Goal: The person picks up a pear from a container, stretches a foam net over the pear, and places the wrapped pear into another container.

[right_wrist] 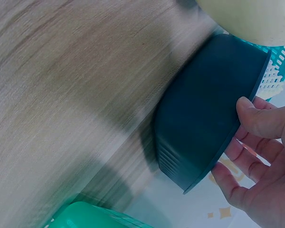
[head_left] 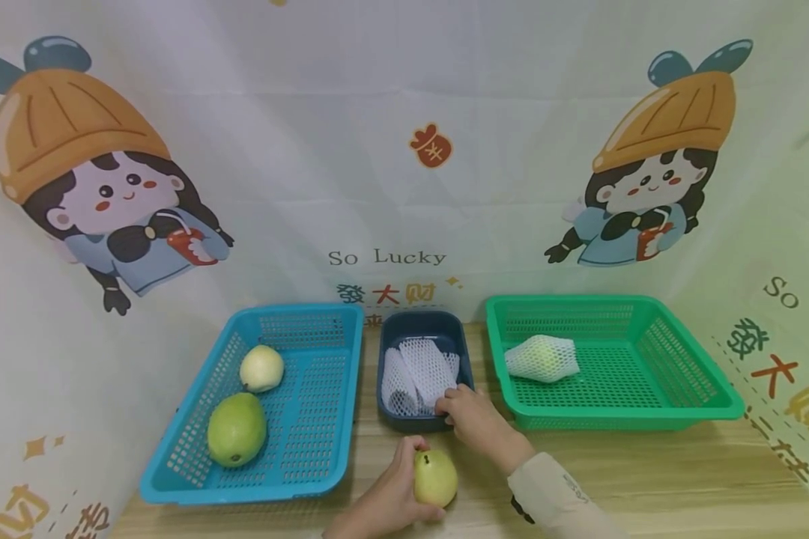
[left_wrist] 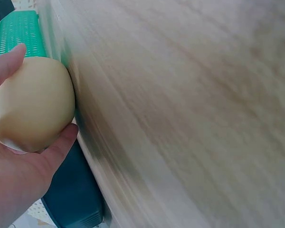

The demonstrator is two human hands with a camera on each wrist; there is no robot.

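Note:
My left hand (head_left: 396, 490) grips a yellow-green pear (head_left: 435, 477) in front of the small dark blue bin (head_left: 421, 424), its short dark stem facing up. In the left wrist view, thumb and fingers curve around the sides of the pear (left_wrist: 35, 102). White foam net sleeves (head_left: 426, 367) lie in the bin. At the bin's front right corner, my right hand (head_left: 475, 423) reaches over the rim. The right wrist view has the thumb (right_wrist: 256, 118) at the rim and other fingertips partly hidden behind it; I cannot tell whether they pinch a sleeve.
To the left, a blue basket (head_left: 340, 449) contains a pale yellow round fruit (head_left: 262, 368) and a larger green fruit (head_left: 237, 430). On the right is a green basket (head_left: 620, 419) with a fruit in a foam net (head_left: 543, 358). A printed white cloth (head_left: 512, 187) hangs behind.

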